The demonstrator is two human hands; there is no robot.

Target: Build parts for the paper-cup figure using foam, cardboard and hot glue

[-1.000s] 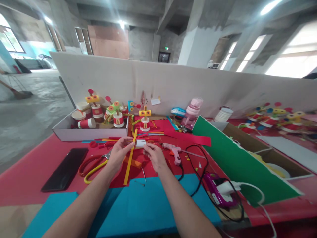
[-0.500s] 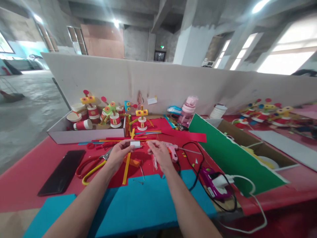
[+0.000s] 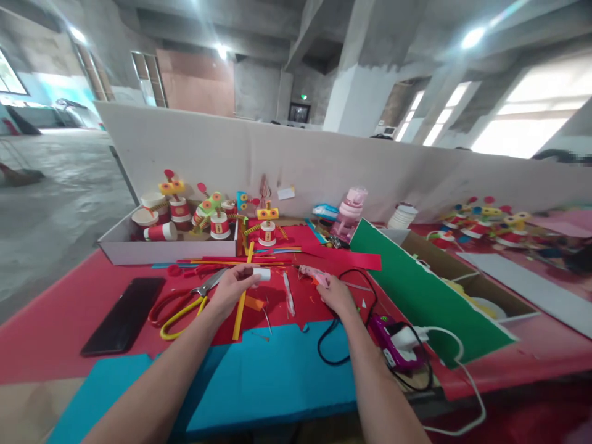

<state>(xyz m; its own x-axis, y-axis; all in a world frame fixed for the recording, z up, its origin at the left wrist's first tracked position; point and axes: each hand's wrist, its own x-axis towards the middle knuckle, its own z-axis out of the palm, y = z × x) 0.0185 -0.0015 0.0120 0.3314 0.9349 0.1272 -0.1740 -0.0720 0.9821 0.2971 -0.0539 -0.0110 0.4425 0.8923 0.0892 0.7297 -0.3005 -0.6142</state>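
Pinched in the fingers of my left hand (image 3: 234, 287) is a small white roll (image 3: 263, 274), which looks like rolled paper. My right hand (image 3: 337, 293) grips the handle of a pink glue gun (image 3: 314, 273), its nozzle pointing left. Between the hands lies a thin clear stick or tube (image 3: 288, 295) on the red table covering. Below my left hand are a yellow paper strip (image 3: 240, 311) and an orange scrap (image 3: 254, 303). Scissors with red and yellow handles (image 3: 184, 313) lie left of that hand.
A black phone (image 3: 124, 316) lies at left. Behind it, a white box (image 3: 169, 251) holds paper-cup figures; another figure (image 3: 267, 231) stands beside it. A green-sided box (image 3: 420, 283), purple power strip (image 3: 395, 345) and black cord are at right. Blue sheets (image 3: 272, 382) cover the front edge.
My right hand has moved right, away from the white roll, and closed around the glue gun. The left hand still holds the roll, and the view has shifted slightly.
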